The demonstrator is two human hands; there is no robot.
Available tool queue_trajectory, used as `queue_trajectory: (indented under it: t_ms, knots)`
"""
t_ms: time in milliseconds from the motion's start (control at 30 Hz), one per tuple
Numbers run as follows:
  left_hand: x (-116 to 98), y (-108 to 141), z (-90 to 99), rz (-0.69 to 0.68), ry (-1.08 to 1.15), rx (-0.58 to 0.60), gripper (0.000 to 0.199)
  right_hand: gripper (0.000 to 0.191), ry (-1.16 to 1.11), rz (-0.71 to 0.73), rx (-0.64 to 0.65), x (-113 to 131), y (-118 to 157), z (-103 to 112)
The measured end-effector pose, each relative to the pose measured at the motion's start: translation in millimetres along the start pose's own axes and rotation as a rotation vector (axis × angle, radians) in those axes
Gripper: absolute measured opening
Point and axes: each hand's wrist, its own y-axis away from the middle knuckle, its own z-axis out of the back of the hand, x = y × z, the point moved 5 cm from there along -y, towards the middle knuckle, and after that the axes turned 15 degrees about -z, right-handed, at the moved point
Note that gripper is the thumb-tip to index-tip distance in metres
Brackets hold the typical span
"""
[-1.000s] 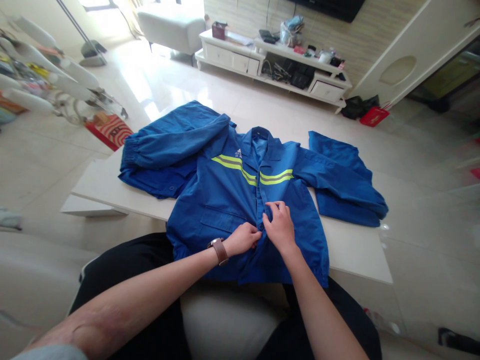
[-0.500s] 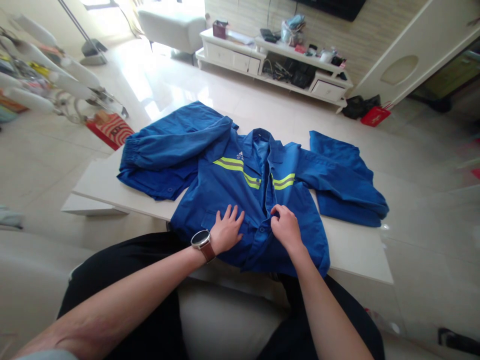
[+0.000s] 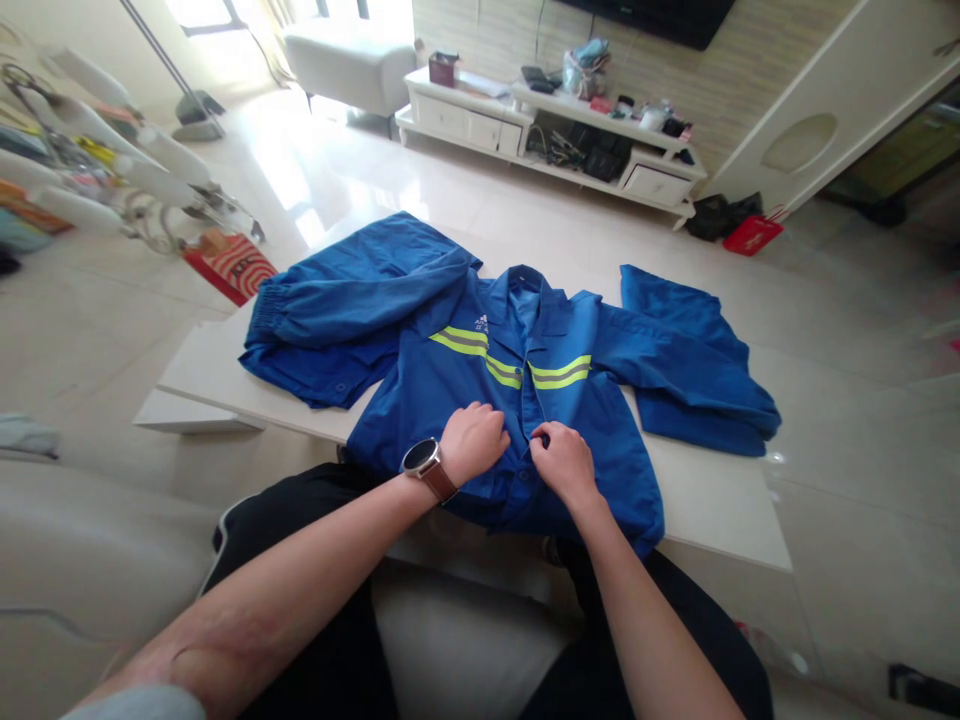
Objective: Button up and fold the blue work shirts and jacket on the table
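Observation:
A blue work jacket (image 3: 559,400) with yellow-grey reflective bands lies front up on the white table (image 3: 720,510), collar away from me. Its two front edges meet near the middle, with a button (image 3: 523,476) visible below my hands. My right hand (image 3: 566,462) pinches the front edge on the right side. Just across from it, my left hand (image 3: 474,442) has its fingers curled down on the jacket front beside the button strip; the fingertips are hidden. A watch (image 3: 422,458) with a brown strap is on my left wrist.
More folded blue cloth (image 3: 322,375) lies under the left sleeve, and another blue piece (image 3: 675,290) under the right one. Beyond the table stands a white TV cabinet (image 3: 465,125) with clutter. A red-striped paper bag (image 3: 232,268) stands to the left.
My left hand has gone from spread flat to curled and moved right toward the front opening. My right hand has shifted slightly left, drawing the jacket's front edges closer together.

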Motion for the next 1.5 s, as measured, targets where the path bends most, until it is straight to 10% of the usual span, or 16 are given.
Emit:
queue_trajectory:
  t_ms: [167,467,800,1100,1500]
  knots:
    - [-11.8,-20.6,-11.0,-0.256,-0.203,0.224,0.028,0.025,0.002,0.028,0.009,-4.2,-2.7,-1.6]
    - [8.8,-30.4,-42.5,-0.109,-0.425,0.422,0.028,0.033,0.046,-0.089,0.039,-11.5,-4.5,9.0]
    - [31.6,-41.4,-50.2,0.004,-0.364,0.343,0.016,0.031,0.025,-0.054,0.058,-13.2,-3.9,16.5]
    - [9.3,-50.7,-30.8,-0.036,0.12,0.059,0.005,0.033,-0.304,-0.001,-0.043,-7.7,-4.2,21.9]
    - [3.4,-45.8,-28.0,-0.097,0.131,0.015,0.009,0.033,0.117,-0.218,-0.065,-8.8,2.3,25.2]
